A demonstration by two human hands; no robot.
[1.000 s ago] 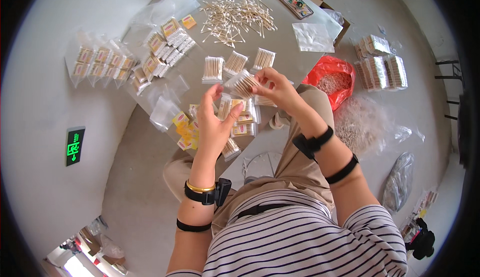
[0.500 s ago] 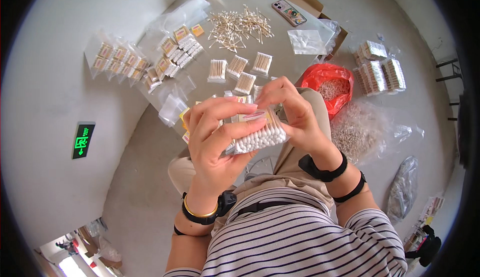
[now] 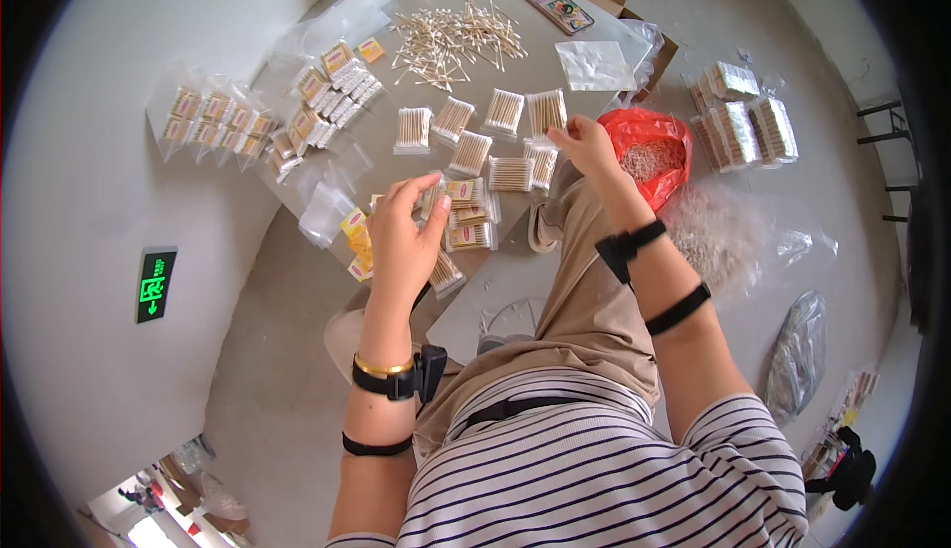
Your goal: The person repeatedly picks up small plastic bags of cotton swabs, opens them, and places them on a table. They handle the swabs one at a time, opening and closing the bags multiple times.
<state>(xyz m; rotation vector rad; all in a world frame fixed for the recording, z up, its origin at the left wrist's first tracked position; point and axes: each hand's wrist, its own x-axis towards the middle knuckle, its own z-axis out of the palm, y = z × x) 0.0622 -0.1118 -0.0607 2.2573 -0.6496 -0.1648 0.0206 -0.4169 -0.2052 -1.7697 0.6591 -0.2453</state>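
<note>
Clear plastic packs of cotton swabs (image 3: 471, 154) sit on the grey table (image 3: 540, 60), seven in a loose group: four in an uneven back row, three nearer the person. Right hand (image 3: 590, 146) is at the rightmost pack (image 3: 547, 110) of the back row, thumb and forefinger at its near right corner. Can't tell if that's a pinch or just contact; the pack's on or just over the tabletop.

Left hand (image 3: 404, 226) is open, thumb spread from fingers, at the left end of the labelled swab packs (image 3: 465, 192) stacked near the table edge. Contact there unclear, fingers hide it. Yellow labels (image 3: 358, 235) lie left of that hand, next to empty clear bags (image 3: 325, 215).

Far side of table: loose swab pile (image 3: 458, 38), phone (image 3: 557, 7) to its right, flat clear bag (image 3: 595, 66) nearer. More labelled packs (image 3: 319, 102) in a heap at left; bagged sets (image 3: 215, 124) beyond those.

Off the table at right: red bag (image 3: 676, 173) with swabs inside, clear bag of swabs (image 3: 708, 246) just below it, plain packs in stacked bundles (image 3: 733, 140) farther right.
</note>
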